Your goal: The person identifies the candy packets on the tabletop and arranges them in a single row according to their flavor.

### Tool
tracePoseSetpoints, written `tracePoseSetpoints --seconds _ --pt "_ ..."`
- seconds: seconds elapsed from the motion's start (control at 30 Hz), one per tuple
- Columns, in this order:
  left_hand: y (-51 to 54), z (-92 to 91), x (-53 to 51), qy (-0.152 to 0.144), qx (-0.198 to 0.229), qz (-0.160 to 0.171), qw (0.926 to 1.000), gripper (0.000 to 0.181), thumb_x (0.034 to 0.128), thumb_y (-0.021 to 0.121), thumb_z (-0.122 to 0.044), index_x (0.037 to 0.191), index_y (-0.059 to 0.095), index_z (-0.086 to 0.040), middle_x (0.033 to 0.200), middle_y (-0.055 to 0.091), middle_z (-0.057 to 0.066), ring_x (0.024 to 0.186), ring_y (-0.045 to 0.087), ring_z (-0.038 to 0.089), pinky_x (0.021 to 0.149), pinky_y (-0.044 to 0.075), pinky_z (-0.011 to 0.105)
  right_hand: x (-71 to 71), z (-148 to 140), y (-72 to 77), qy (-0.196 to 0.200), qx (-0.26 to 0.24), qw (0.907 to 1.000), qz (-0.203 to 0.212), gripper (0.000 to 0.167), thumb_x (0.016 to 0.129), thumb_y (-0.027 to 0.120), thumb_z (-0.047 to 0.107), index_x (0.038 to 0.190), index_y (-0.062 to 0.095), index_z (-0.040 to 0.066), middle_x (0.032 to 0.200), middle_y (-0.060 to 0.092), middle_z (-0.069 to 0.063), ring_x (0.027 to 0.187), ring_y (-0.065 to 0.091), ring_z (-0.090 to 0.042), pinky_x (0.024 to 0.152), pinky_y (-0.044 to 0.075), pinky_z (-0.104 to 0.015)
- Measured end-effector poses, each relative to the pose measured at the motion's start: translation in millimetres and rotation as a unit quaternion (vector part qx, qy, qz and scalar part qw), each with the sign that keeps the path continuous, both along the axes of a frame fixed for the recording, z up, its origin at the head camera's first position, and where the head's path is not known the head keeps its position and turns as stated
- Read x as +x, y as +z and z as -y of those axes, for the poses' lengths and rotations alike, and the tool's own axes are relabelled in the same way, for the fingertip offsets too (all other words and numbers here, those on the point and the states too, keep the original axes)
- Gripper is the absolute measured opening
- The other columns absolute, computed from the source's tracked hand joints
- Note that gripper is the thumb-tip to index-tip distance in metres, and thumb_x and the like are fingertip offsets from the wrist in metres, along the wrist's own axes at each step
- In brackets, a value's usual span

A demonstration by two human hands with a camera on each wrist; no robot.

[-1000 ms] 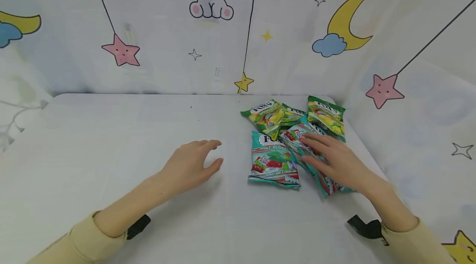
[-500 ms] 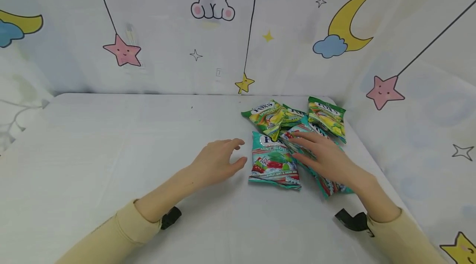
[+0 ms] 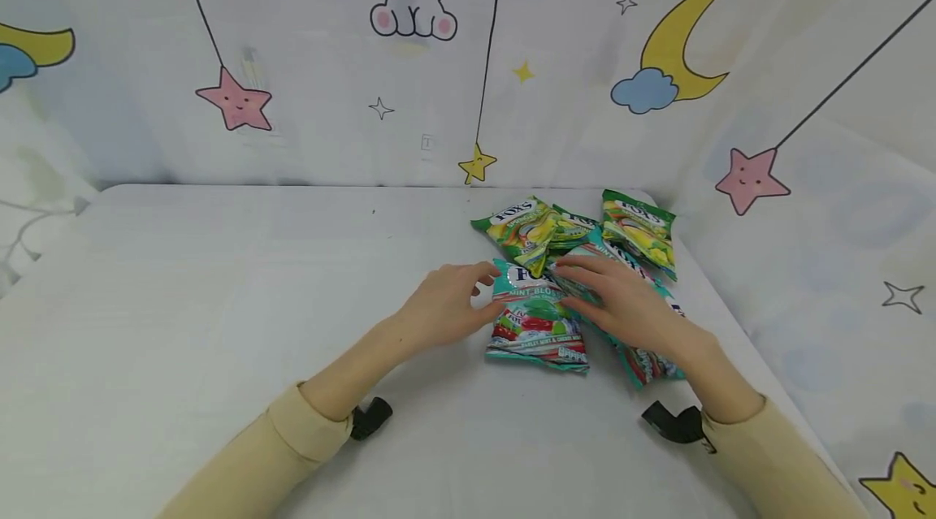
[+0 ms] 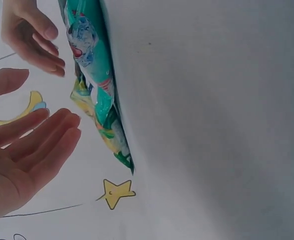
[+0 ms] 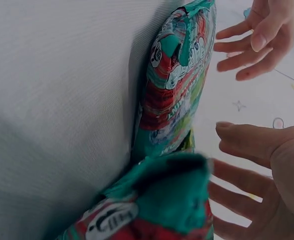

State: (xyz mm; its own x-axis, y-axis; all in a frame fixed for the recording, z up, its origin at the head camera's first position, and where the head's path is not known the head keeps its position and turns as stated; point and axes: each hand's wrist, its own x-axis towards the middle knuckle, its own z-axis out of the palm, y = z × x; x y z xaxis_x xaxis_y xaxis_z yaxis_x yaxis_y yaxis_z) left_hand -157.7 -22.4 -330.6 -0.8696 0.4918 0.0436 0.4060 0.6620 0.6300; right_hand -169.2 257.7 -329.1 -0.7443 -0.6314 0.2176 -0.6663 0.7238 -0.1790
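Head: left hand (image 3: 449,308) has moved in beside the front teal packet (image 3: 537,328) on the table (image 3: 292,283), now bracketed with right hand (image 3: 629,300). Left wrist: fingers (image 4: 54,155) spread, unloaded. Right wrist: likewise spread; packet contact unclear.

I hold my left hand (image 3: 453,304) at the left edge of a teal Fox's bag (image 3: 537,328) on the white table (image 3: 219,300). My right hand (image 3: 621,300) is over more teal packaging (image 3: 647,366) just beside it; I can't tell whether either hand touches. Behind lie three green-and-yellow bags (image 3: 521,229), one apart at the right. Stars and a moon (image 3: 669,40) decorate the backdrop (image 3: 314,80).
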Motion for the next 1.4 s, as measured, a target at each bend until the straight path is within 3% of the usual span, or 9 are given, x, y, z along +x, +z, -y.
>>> tracePoseSetpoints --seconds 0.2,0.5,0.67,0.87,0.97,1.2,1.4 --pt "-1.5 -4.2 -6.0 -0.014 0.021 0.026 0.9993 0.047 0.0945 0.069 -0.029 0.134 0.059 -0.005 0.127 0.067 0.012 0.109 0.065 0.026 0.086 0.056 0.039 -0.2 4.0 3.3 -0.016 0.008 0.9995 0.024 0.044 0.092 0.073 0.021 0.132 0.064 0.007 0.140 0.058 -0.013 0.132 0.052 -0.035 0.109 0.040 -0.058" --pt "-16.4 -4.8 -20.6 -0.002 0.067 0.126 0.9897 0.054 0.0945 0.068 -0.034 0.140 0.055 -0.009 0.140 0.058 0.013 0.116 0.063 0.026 0.088 0.056 0.037 -0.8 5.1 -1.7 -0.021 -0.006 0.9993 0.030 0.039 0.091 0.074 0.015 0.128 0.066 0.005 0.136 0.061 -0.013 0.125 0.058 -0.034 0.097 0.051 -0.052" --pt "-25.0 -3.6 -26.0 0.011 0.104 0.181 0.9780 0.056 0.0945 0.068 -0.035 0.141 0.053 -0.008 0.143 0.054 0.014 0.122 0.059 0.028 0.090 0.056 0.039 0.6 6.1 -3.1 -0.034 -0.022 0.9990 0.019 0.038 0.089 0.076 0.014 0.125 0.068 0.005 0.125 0.067 -0.013 0.115 0.064 -0.032 0.091 0.054 -0.050" --pt "-32.0 -4.8 -28.3 0.010 0.191 0.240 0.9516 0.052 0.0954 0.067 -0.022 0.141 0.051 -0.004 0.141 0.053 0.017 0.122 0.060 0.030 0.093 0.055 0.038 4.2 7.9 -3.7 -0.059 -0.046 0.9964 0.038 0.031 0.086 0.078 0.012 0.116 0.072 0.005 0.096 0.071 -0.005 0.080 0.065 -0.019 0.068 0.052 -0.034" --pt "-35.4 -6.3 -29.6 0.021 0.206 0.253 0.9452 0.051 0.0950 0.067 -0.022 0.140 0.052 -0.004 0.141 0.053 0.017 0.125 0.056 0.030 0.096 0.053 0.039 6.2 7.9 -2.6 -0.085 -0.068 0.9908 0.080 0.028 0.086 0.078 0.012 0.113 0.074 0.006 0.094 0.072 -0.004 0.077 0.065 -0.014 0.066 0.051 -0.029" --pt "-43.4 -9.2 -32.8 0.049 0.248 0.276 0.9275 0.048 0.0921 0.070 -0.019 0.137 0.057 -0.007 0.138 0.055 0.014 0.124 0.056 0.028 0.096 0.053 0.036 6.9 6.4 1.3 -0.132 -0.091 0.9712 0.176 0.028 0.089 0.076 0.020 0.114 0.073 0.007 0.106 0.074 -0.009 0.089 0.070 -0.019 0.076 0.055 -0.037" --pt "-46.3 -12.7 -30.5 0.044 0.270 0.259 0.9263 0.047 0.0881 0.074 -0.012 0.133 0.061 -0.006 0.134 0.057 0.015 0.110 0.061 0.026 0.086 0.054 0.030 6.6 6.3 1.6 -0.146 -0.094 0.9621 0.210 0.029 0.090 0.075 0.024 0.115 0.073 0.008 0.105 0.074 -0.006 0.092 0.070 -0.020 0.080 0.054 -0.041"
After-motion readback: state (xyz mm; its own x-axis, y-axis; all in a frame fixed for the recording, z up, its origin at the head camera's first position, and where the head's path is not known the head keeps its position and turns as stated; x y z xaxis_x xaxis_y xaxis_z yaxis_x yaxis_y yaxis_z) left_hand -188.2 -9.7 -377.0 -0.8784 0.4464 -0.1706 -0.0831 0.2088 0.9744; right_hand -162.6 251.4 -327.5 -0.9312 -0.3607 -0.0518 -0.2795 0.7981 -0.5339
